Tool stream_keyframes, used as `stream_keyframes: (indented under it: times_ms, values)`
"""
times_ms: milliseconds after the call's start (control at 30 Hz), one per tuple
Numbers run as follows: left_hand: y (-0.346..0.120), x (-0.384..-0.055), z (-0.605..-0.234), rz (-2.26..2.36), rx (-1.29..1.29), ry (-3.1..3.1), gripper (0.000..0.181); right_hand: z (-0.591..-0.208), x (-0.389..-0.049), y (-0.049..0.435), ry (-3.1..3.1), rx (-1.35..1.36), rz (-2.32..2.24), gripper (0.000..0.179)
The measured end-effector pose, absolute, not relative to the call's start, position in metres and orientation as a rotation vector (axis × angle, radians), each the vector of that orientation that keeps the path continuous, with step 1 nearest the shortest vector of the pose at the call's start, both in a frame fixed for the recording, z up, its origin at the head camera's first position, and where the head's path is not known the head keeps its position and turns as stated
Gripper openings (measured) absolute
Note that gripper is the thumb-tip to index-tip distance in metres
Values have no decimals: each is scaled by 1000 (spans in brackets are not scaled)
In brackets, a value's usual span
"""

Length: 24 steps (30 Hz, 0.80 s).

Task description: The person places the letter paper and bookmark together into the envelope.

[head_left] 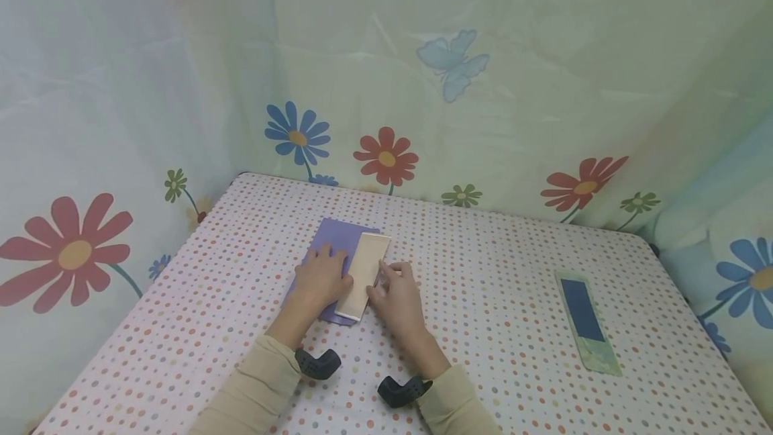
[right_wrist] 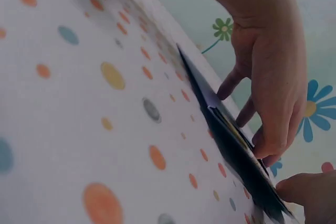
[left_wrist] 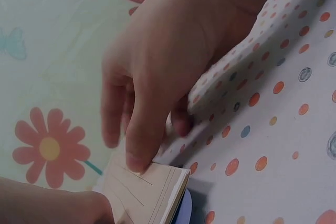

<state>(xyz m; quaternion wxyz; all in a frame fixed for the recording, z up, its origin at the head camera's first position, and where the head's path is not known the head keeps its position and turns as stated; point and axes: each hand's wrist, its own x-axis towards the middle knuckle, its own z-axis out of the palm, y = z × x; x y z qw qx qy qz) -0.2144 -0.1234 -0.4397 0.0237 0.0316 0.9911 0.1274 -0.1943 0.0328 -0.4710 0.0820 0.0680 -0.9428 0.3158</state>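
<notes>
A flat purple sheet (head_left: pixel 357 227) lies on the table, with a long cream rectangular slab (head_left: pixel 363 267) along its right part. In the left wrist view the cream slab (left_wrist: pixel 144 192) bears thin lines and shows a layered edge. My left hand (head_left: pixel 321 278) rests on the purple sheet with fingers spread, its thumb at the slab's left side. At the slab's right edge is my right hand (head_left: pixel 400 301), thumb and fingers curled, the thumb tip on the slab. Purple and dark layers (right_wrist: pixel 231 140) show edge-on in the right wrist view, under the left hand's fingertips.
Farther right on the table lies a pale green strip (head_left: pixel 606 361) with a dark blue rectangle (head_left: pixel 581 307) on it. A polka-dot cloth (head_left: pixel 483 287) covers the table. Flower-printed curtains (head_left: pixel 519 86) stand behind it and at both sides.
</notes>
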Motion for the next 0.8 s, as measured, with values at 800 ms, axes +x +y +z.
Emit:
stream_keyframes:
  times_ms: [800]
  values:
    - [-124, -215, -438, 447, 80, 3046, 56, -475, -189, 35, -2802, 651, 527, 42]
